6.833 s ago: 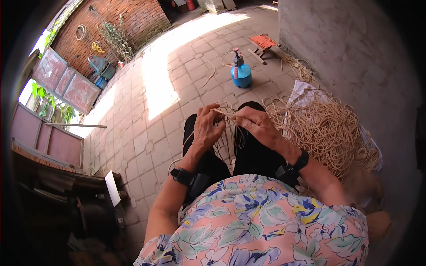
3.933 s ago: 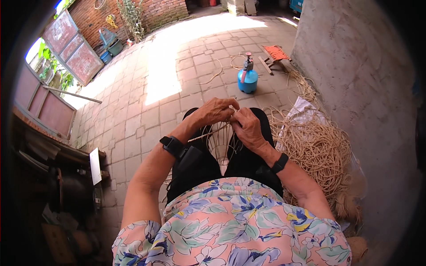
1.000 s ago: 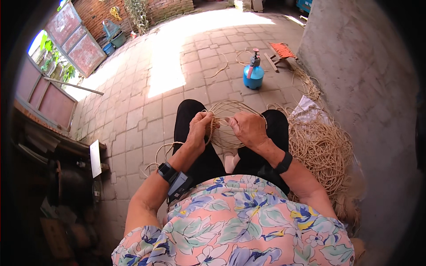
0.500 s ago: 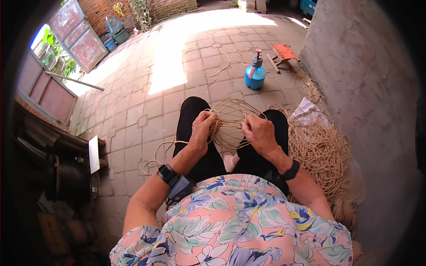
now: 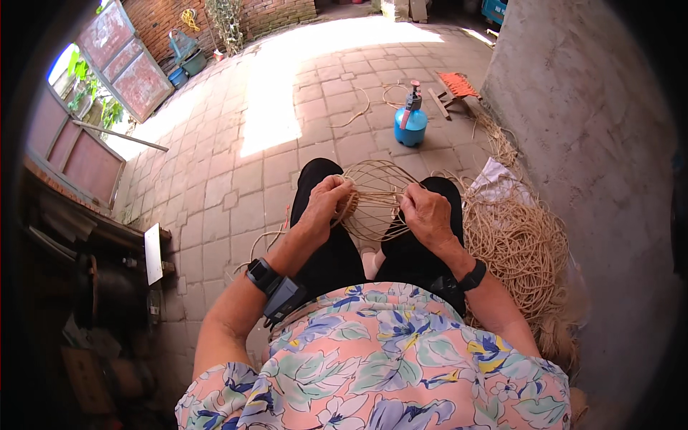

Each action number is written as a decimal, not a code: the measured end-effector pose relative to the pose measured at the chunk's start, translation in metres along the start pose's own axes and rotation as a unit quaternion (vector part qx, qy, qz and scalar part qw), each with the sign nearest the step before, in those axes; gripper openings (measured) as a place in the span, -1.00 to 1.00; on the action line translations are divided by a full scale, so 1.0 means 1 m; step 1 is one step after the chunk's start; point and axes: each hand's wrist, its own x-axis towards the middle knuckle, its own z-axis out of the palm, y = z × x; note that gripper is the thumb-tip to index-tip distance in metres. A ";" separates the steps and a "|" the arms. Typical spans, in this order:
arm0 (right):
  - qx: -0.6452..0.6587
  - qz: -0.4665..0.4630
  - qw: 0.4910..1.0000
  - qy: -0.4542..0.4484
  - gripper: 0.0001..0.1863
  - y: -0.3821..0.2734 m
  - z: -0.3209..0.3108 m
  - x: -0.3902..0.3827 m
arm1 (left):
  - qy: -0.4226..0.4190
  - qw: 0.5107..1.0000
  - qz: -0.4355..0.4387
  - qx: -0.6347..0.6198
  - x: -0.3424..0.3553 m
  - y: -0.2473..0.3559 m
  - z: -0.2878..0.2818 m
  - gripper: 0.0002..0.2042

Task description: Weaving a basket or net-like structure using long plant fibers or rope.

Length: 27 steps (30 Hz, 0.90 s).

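Between my knees sits an open wire frame [image 5: 380,226], rounded like a basket, with a woven tan band at its left side. My left hand [image 5: 326,204] is closed at that band, its fingers pinching tan cord beside the weave. My right hand [image 5: 428,215] is closed on the frame's right side, gripping strands of cord [image 5: 376,195] that run across from the left hand. A loose tail of cord [image 5: 261,240] hangs out past my left wrist. The fingertips partly hide where cord and wire meet.
A big heap of tan cord [image 5: 519,251] lies at my right against the grey wall [image 5: 588,129], near a white cloth [image 5: 494,179]. Ahead stand a blue pump sprayer [image 5: 410,129] and a small stool with an orange woven seat [image 5: 459,84]. A white board [image 5: 153,252] is at my left.
My right hand has moved a little to the right, and the strands between my hands are stretched longer. The left hand stays at the woven band; its forearm has shifted slightly.
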 end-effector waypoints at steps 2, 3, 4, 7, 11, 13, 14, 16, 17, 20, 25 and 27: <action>0.003 -0.021 1.000 0.006 -0.83 0.001 -0.005 0.001 | -0.021 1.000 0.000 0.014 0.001 0.003 -0.001 -0.88; 0.007 -0.042 0.999 0.012 -0.82 -0.001 -0.008 0.002 | -0.036 0.999 -0.016 0.012 0.001 0.005 -0.001 -0.88; 0.007 -0.040 0.999 0.013 -0.82 -0.004 -0.010 0.004 | -0.050 0.998 -0.032 0.011 0.002 0.007 -0.002 -0.88; -0.016 -0.087 0.996 -0.007 -0.82 -0.020 -0.007 0.015 | -0.080 0.995 -0.061 0.001 0.015 0.004 -0.013 -0.90; -0.021 -0.108 0.993 0.037 -0.82 -0.005 -0.008 0.014 | -0.100 0.991 -0.088 -0.018 0.018 0.009 -0.018 -0.90; -0.028 -0.074 0.996 0.052 -0.81 0.011 -0.016 0.006 | -0.106 0.990 -0.083 -0.029 0.016 0.012 -0.018 -0.88; 0.014 -0.027 0.999 0.014 -0.80 0.016 -0.021 0.002 | -0.107 0.990 -0.083 -0.030 0.016 0.014 -0.017 -0.88; 0.061 0.001 0.998 -0.015 -0.78 0.019 -0.023 -0.002 | -0.113 0.989 -0.092 -0.007 0.013 0.018 -0.015 -0.87; 0.061 0.002 0.998 -0.014 -0.78 0.017 -0.023 0.000 | -0.114 0.989 -0.092 -0.007 0.014 0.018 -0.014 -0.87; 0.010 -0.051 0.998 -0.035 -0.78 0.002 -0.021 0.010 | -0.109 0.989 -0.094 -0.008 0.013 0.020 -0.011 -0.87; 0.006 -0.103 0.994 0.022 -0.76 0.000 -0.013 0.008 | -0.105 0.990 -0.090 -0.038 0.015 0.014 -0.017 -0.88; -0.062 -0.023 0.996 0.059 -0.71 0.034 -0.028 0.002 | -0.098 0.991 -0.087 -0.040 0.014 0.013 -0.018 -0.88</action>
